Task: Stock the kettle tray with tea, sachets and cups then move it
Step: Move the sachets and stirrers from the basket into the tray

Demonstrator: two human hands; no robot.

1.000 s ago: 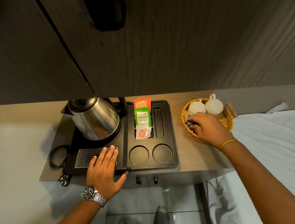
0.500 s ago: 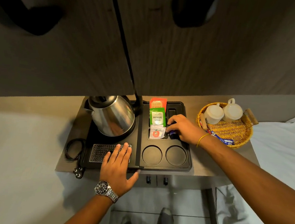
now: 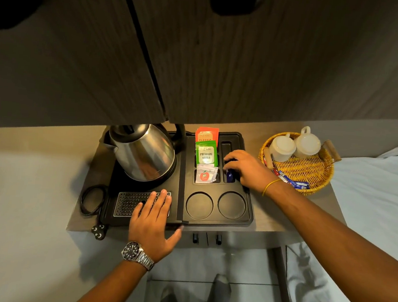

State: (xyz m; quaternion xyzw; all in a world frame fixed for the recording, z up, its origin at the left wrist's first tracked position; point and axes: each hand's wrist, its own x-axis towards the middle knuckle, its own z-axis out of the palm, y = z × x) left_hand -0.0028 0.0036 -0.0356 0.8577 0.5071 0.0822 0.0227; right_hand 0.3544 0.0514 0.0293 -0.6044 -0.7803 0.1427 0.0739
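A black kettle tray [image 3: 247,216] lies on a narrow wooden shelf, with a steel kettle [image 3: 143,151] on its left half. Orange [image 3: 207,134], green [image 3: 206,154] and white [image 3: 205,174] tea packets stand in the middle slots. My right hand [image 3: 246,169] rests over the narrow right slot, its fingers closed on blue sachets [image 3: 230,175] that sit partly in the slot. My left hand [image 3: 152,218] lies flat with spread fingers on the tray's front edge and drip grate. Two round cup recesses [image 3: 215,205] are bare. Two white cups [image 3: 293,146] sit upside down in a wicker basket [image 3: 319,181].
More blue and red sachets [image 3: 291,180] lie in the basket's front. A black power cord and plug [image 3: 93,204] hang at the tray's left. Cabinet doors [image 3: 153,52] overhang the shelf. White bedding [image 3: 375,200] borders the shelf on the right.
My right hand took blue sachets from the basket and carried them left to the tray's narrow slot. My left hand stayed on the tray's front edge.
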